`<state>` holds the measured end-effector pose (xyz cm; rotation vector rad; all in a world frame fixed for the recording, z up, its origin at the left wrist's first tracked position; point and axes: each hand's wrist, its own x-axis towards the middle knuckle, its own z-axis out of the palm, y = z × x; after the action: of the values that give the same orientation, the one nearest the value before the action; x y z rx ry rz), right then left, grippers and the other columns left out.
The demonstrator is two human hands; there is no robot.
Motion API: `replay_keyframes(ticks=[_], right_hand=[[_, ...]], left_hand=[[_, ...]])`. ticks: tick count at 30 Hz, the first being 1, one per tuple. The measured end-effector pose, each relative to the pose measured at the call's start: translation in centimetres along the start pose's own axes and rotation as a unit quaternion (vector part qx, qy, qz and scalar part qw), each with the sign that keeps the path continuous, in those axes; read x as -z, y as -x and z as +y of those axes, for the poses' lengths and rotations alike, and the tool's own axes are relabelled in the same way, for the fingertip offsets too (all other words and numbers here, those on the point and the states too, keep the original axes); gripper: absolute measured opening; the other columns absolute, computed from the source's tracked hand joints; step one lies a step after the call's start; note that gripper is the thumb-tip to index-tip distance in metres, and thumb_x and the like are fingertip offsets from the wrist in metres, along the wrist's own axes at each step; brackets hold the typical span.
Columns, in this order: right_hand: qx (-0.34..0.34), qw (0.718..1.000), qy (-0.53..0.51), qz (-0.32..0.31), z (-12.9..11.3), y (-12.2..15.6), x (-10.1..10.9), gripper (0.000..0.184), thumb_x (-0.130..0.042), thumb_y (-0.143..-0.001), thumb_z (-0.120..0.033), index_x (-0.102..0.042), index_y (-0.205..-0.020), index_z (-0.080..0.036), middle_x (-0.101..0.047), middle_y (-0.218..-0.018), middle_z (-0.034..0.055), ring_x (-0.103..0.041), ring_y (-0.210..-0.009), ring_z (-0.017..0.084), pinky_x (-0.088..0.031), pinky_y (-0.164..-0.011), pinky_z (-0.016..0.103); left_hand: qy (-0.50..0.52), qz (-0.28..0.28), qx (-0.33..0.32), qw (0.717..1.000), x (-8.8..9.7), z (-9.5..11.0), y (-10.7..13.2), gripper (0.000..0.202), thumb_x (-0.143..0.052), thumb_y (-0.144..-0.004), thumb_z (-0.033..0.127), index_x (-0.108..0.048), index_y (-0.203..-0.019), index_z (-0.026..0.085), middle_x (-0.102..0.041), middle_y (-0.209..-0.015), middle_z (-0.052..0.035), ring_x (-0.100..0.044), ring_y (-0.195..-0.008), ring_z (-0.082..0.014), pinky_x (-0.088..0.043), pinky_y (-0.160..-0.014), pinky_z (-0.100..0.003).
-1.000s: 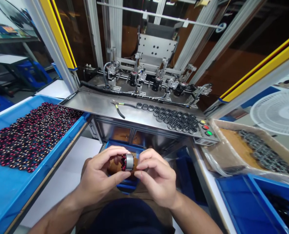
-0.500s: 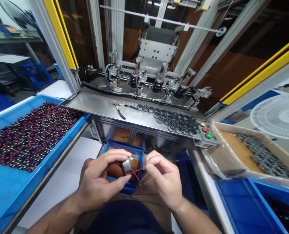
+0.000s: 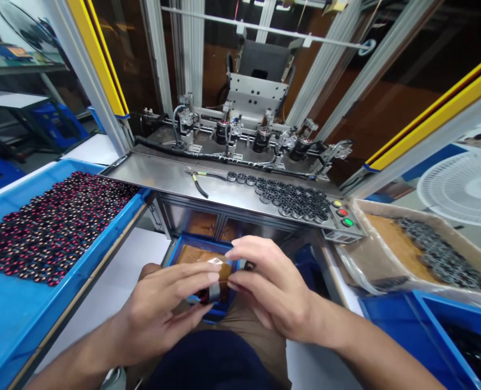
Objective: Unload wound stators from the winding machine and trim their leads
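Note:
My left hand (image 3: 165, 309) and my right hand (image 3: 265, 290) meet low in the middle of the view, above my lap. Between them sits a small wound motor stator (image 3: 213, 292) with a silver ring and red copper wire, mostly hidden by my fingers. Left thumb and fingers grip it from the left. Right fingertips pinch at its right side. Just behind the hands is a small blue bin (image 3: 192, 246) with a brown lining.
A blue tray (image 3: 5, 319) of red wound stators (image 3: 49, 222) lies at left. A steel shelf (image 3: 159, 176) carries pliers (image 3: 197, 181), black cores (image 3: 293, 197) and coloured buttons (image 3: 343, 213). A winding machine (image 3: 257, 124) stands behind. A lined box (image 3: 387, 244) of dark cores sits right, above blue bins (image 3: 390, 336).
The right hand, which was pulling a thin red wire away from the stator, has come back against it. Both hands sank lower and the stator is now more covered.

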<state>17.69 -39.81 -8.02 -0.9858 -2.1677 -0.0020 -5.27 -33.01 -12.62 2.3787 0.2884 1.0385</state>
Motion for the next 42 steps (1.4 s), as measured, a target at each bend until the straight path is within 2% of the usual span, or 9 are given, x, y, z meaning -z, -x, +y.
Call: replay_keyframes(ticks=[6, 11, 15, 22, 27, 29, 34, 38, 42], right_hand=[[0.022, 0.998, 0.047, -0.037, 1.1, 0.4, 1.2, 0.008, -0.06, -0.089, -0.012, -0.064, -0.095, -0.013, -0.068, -0.104, 0.0156, -0.061, -0.105, 0.025, -0.054, -0.087, 0.04], [0.007, 1.0, -0.003, 0.002, -0.8, -0.3, 0.3, 0.042, -0.074, -0.08, -0.049, -0.063, -0.093, -0.01, -0.067, -0.088, 0.0136, -0.061, -0.084, 0.022, -0.053, -0.075, 0.039], [0.032, 0.999, 0.02, -0.021, -1.2, -1.0, -1.5, 0.006, -0.06, -0.088, -0.016, -0.062, -0.085, -0.011, -0.065, -0.08, 0.0098, -0.054, -0.075, 0.019, -0.046, -0.067, 0.035], [0.084, 0.989, -0.008, -0.121, 0.7, -1.6, -0.7, 0.016, -0.047, -0.094, -0.01, -0.062, -0.092, -0.012, -0.066, -0.086, 0.011, -0.055, -0.08, 0.019, -0.046, -0.074, 0.037], [0.015, 0.995, -0.002, -0.094, 6.1, -3.9, -1.4, 0.004, -0.062, -0.091, -0.018, -0.063, -0.087, -0.015, -0.065, -0.086, 0.0081, -0.058, -0.082, 0.018, -0.049, -0.076, 0.033], [-0.049, 0.995, 0.068, -0.049, 9.9, -6.0, -2.8, 0.014, -0.068, -0.088, -0.029, -0.064, -0.092, -0.016, -0.068, -0.093, 0.0099, -0.061, -0.091, 0.021, -0.05, -0.085, 0.037], [-0.188, 0.966, 0.159, -0.075, 18.2, -11.2, -8.0, 0.046, -0.071, -0.084, -0.035, -0.06, -0.122, -0.012, -0.06, -0.13, 0.0181, -0.056, -0.122, 0.027, -0.043, -0.106, 0.04], [-0.248, 0.943, 0.175, -0.134, 20.5, -12.1, -11.4, 0.07, -0.071, -0.081, -0.049, -0.052, -0.134, -0.007, -0.055, -0.136, 0.0247, -0.049, -0.13, 0.034, -0.037, -0.11, 0.047], [-0.279, 0.932, 0.165, -0.161, 20.5, -11.6, -12.4, 0.057, -0.063, -0.087, -0.043, -0.053, -0.131, -0.007, -0.058, -0.129, 0.0242, -0.051, -0.125, 0.036, -0.036, -0.107, 0.053]], left_hand=[[-0.002, -0.008, 0.022, 1.0, 0.5, 0.2, 0.1, 0.051, -0.073, -0.076, 0.009, -0.062, -0.123, 0.025, -0.074, -0.119, -0.0069, -0.071, -0.107, -0.0212, -0.057, -0.094, -0.027], [-0.041, 0.039, 0.026, 0.998, -0.2, 0.5, -0.3, 0.043, -0.071, -0.077, 0.009, -0.065, -0.118, 0.02, -0.074, -0.117, -0.0084, -0.072, -0.104, -0.0198, -0.057, -0.093, -0.024], [-0.042, 0.045, 0.016, 0.998, -0.3, 0.7, -0.4, 0.041, -0.064, -0.08, 0.003, -0.064, -0.119, 0.016, -0.073, -0.117, -0.011, -0.071, -0.106, -0.0187, -0.057, -0.095, -0.025], [0.076, 0.023, 0.13, 0.988, 1.2, -0.4, 1.3, 0.044, -0.075, -0.076, 0.012, -0.065, -0.116, 0.028, -0.074, -0.115, -0.0029, -0.071, -0.105, -0.0184, -0.059, -0.088, -0.025], [0.161, 0.109, 0.212, 0.958, 1.4, -1.2, 2.4, 0.043, -0.076, -0.076, 0.012, -0.069, -0.114, 0.033, -0.074, -0.117, -0.0027, -0.07, -0.108, -0.0213, -0.061, -0.084, -0.025], [0.2, 0.158, 0.231, 0.939, 1.0, -1.4, 2.5, 0.043, -0.075, -0.077, 0.011, -0.07, -0.114, 0.033, -0.073, -0.118, -0.003, -0.069, -0.111, -0.0215, -0.059, -0.092, -0.028], [0.266, 0.261, 0.268, 0.888, 0.0, -1.7, 2.6, 0.041, -0.074, -0.079, 0.011, -0.07, -0.115, 0.031, -0.071, -0.124, -0.0033, -0.071, -0.107, -0.02, -0.059, -0.092, -0.024], [0.232, 0.313, 0.276, 0.879, 0.3, -1.7, 3.2, 0.041, -0.076, -0.077, 0.01, -0.072, -0.113, 0.029, -0.071, -0.123, -0.0025, -0.071, -0.107, -0.0179, -0.058, -0.09, -0.02], [0.223, 0.327, 0.279, 0.875, 0.8, -1.6, 3.6, 0.042, -0.077, -0.076, 0.01, -0.072, -0.113, 0.03, -0.073, -0.121, -0.0018, -0.072, -0.104, -0.0172, -0.059, -0.089, -0.02]])
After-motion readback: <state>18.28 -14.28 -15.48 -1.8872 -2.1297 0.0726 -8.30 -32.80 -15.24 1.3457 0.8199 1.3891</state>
